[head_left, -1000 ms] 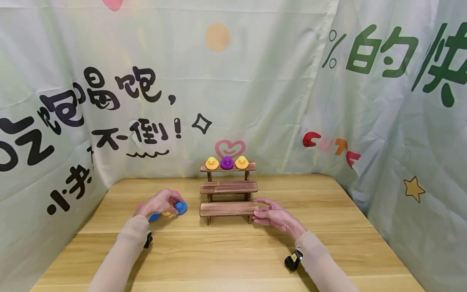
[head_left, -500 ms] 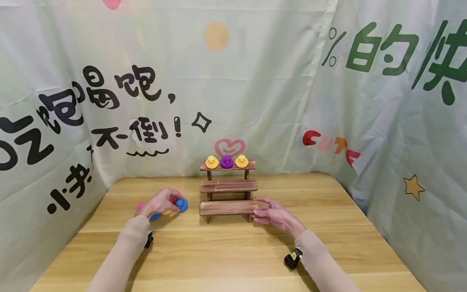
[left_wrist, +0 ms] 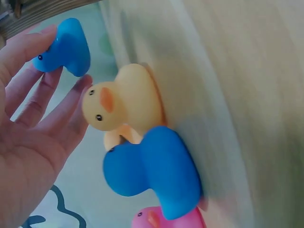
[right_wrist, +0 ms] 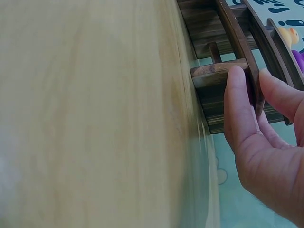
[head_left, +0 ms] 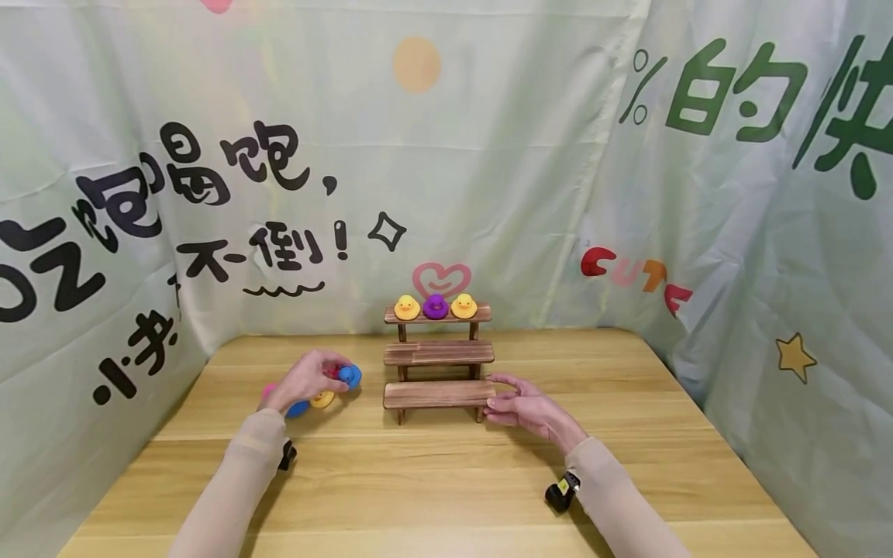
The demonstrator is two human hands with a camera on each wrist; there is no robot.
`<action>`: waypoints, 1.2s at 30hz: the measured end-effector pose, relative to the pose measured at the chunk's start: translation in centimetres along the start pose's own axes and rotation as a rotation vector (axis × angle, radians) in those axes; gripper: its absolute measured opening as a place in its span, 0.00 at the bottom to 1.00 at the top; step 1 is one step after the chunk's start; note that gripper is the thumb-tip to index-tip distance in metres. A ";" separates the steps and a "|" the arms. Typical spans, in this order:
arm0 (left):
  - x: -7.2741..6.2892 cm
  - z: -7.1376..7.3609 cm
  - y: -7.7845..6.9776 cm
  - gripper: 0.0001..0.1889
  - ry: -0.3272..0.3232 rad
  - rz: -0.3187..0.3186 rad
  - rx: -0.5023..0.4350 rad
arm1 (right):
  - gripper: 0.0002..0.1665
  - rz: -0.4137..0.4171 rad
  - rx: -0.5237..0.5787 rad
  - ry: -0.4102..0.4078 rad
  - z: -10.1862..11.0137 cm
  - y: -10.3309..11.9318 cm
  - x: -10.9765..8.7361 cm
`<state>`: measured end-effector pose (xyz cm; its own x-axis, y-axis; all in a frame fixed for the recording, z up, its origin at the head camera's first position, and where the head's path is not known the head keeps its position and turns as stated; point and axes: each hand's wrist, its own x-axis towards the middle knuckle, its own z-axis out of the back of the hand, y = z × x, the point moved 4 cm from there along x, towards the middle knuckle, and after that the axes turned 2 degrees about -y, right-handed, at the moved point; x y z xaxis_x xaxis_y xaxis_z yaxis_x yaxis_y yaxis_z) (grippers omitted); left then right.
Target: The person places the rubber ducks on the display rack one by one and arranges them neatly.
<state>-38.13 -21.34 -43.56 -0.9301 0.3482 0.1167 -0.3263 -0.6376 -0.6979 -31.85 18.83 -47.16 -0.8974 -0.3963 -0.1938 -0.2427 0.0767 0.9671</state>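
My left hand pinches a blue rubber duck between thumb and fingers, left of a three-tier wooden display stand. In the left wrist view that duck is raised beside the loose ones. Those include a yellow duck, a larger-looking blue duck and a pink duck, partly covered by the hand in the head view. With thumb and fingers my right hand grips the right end of the stand's lowest step. Two yellow ducks flank a purple duck on the top step.
The wood-grain table carries everything. Behind it and along both sides hangs a pale printed cloth. A small black wrist camera sits on the right forearm, another on the left.
The left hand has lifted the blue duck slightly up and away from the other ducks, uncovering more of a yellow one. The right hand stays at the stand's lowest step.
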 end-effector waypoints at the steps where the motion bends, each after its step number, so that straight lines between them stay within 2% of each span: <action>1: 0.0 0.1 -0.1 0.21 -0.003 0.002 -0.010 | 0.40 0.000 0.001 0.000 0.0 0.0 0.0; 10: -0.1 0.1 -0.8 0.22 -0.016 0.000 -0.067 | 0.41 -0.001 0.000 -0.004 0.0 -0.3 -0.2; 15: -0.1 0.1 -1.3 0.24 -0.036 -0.034 -0.079 | 0.41 0.000 -0.001 -0.002 0.0 -0.3 -0.1; 23: 0.1 0.1 -2.0 0.25 -0.066 -0.043 -0.232 | 0.40 0.006 0.000 0.009 0.0 -0.1 0.2; 30: 0.3 -0.8 -2.2 0.24 -0.053 0.021 -0.428 | 0.40 0.007 -0.001 0.001 0.3 -0.1 0.1; 36: 0.2 -1.2 -2.7 0.24 -0.076 0.005 -0.454 | 0.41 0.003 0.002 0.011 0.1 -0.1 0.1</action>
<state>-37.27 -18.73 -42.52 -0.9469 0.2833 0.1523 -0.2304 -0.2672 -0.9357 -31.94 18.93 -47.25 -0.8942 -0.4057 -0.1893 -0.2410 0.0798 0.9672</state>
